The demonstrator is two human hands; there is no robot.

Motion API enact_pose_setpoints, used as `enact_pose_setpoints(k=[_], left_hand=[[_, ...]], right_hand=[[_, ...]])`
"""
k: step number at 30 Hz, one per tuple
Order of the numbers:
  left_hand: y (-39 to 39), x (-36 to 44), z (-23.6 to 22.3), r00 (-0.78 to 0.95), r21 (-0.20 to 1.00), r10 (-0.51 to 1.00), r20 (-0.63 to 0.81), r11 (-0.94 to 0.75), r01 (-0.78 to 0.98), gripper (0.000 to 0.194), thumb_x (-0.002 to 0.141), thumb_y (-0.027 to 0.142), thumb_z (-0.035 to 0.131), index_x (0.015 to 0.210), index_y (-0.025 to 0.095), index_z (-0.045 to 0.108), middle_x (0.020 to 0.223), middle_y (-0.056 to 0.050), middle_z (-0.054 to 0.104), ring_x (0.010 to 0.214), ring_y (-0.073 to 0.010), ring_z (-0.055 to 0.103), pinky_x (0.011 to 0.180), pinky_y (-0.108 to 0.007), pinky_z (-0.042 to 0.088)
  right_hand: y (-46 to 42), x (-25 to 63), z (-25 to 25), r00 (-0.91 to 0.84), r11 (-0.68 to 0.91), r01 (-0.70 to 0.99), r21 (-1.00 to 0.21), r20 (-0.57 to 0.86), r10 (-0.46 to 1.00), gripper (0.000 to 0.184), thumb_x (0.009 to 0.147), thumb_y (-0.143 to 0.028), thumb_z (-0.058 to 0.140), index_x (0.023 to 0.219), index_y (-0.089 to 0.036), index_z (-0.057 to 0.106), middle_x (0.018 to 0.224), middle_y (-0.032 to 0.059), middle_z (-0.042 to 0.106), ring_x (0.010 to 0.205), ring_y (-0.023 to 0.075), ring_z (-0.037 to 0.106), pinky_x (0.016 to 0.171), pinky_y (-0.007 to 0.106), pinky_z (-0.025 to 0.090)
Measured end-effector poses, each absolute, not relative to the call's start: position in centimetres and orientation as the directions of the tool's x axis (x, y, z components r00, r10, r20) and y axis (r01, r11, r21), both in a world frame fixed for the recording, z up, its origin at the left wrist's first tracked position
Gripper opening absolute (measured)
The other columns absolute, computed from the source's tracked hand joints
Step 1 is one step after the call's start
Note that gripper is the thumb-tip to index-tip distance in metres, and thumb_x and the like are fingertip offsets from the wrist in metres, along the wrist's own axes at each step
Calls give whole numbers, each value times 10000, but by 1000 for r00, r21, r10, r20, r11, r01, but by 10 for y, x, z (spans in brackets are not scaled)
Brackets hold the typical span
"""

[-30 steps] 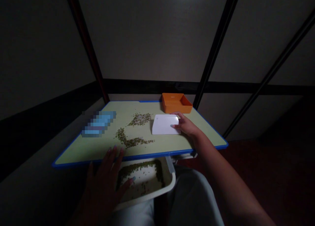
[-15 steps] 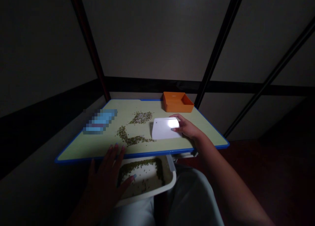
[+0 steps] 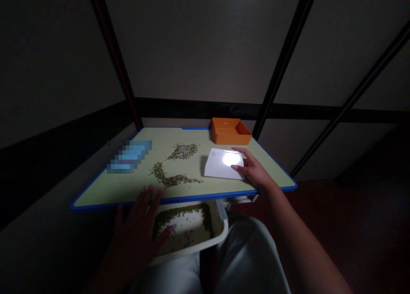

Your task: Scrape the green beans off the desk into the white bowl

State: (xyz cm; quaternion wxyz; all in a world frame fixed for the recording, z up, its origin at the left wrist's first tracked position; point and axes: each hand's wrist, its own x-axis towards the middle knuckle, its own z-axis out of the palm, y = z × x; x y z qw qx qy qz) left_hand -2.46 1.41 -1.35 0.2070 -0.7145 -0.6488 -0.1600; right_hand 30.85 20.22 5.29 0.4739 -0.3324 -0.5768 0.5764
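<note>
My right hand (image 3: 251,168) grips a white plastic scraper (image 3: 223,164) by its right edge, thumb on the near face, held tilted over the right half of the table. To its left lie two patches of small greenish-brown grains: a rounder pile (image 3: 184,150) farther back and a curved band (image 3: 171,179) closer to me. My left hand (image 3: 141,217), dim in shadow, spreads its fingers at the table's front edge, fingertips over the edge and thumb above a white tub (image 3: 222,234). Similar grains line the inside of that tub, which is below the tabletop by my lap.
The pale table (image 3: 112,196) has a blue rim. An orange open box (image 3: 232,137) stands at its back right corner. A blurred-out blue item (image 3: 130,155) lies at the left. Dark panelled walls (image 3: 198,50) close in behind and at the left.
My right hand has moved the scraper to the right, away from the grains, and tilted it somewhat differently. My left hand stays nearly where it was.
</note>
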Motion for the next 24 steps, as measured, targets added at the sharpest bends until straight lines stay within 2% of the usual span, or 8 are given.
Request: enact_pose_setpoints(k=[10,16,21,24], left_hand=[[14,-22,-12,71,-67,886,458,-45,997,791,938,628,330,1585,199,178,1630,-192,265,1489,-386,279,1150,-696,157],[13,-21,-9,55,-51,900,432,-37,998,780,939,617,333,1580,191,204,1629,-188,269,1497,-379,264,1164,-687,132],[13,-20,-8,45,-42,901,432,-30,999,786,934,623,331,1578,188,211,1627,-185,280,1493,-383,270,1159,-692,147],[13,-20,-7,48,-40,899,436,-33,999,768,943,619,301,1570,180,241,1623,-194,286,1488,-386,283,1144,-703,172]], right_hand=[[205,306,48,-412,158,-90,-983,181,893,733,667,-268,812,1322,-260,485,881,-15,664,705,141,606,576,230,455],[206,304,49,-432,132,-127,-983,175,885,742,648,-248,824,1305,-271,479,913,-7,671,728,151,621,597,245,472],[206,304,49,-411,123,-121,-985,163,897,754,630,-244,830,1296,-264,476,914,-2,682,728,157,625,583,244,465],[206,303,50,-316,117,-146,-982,158,935,783,602,-234,839,1290,-262,467,892,1,690,721,170,636,578,253,467]])
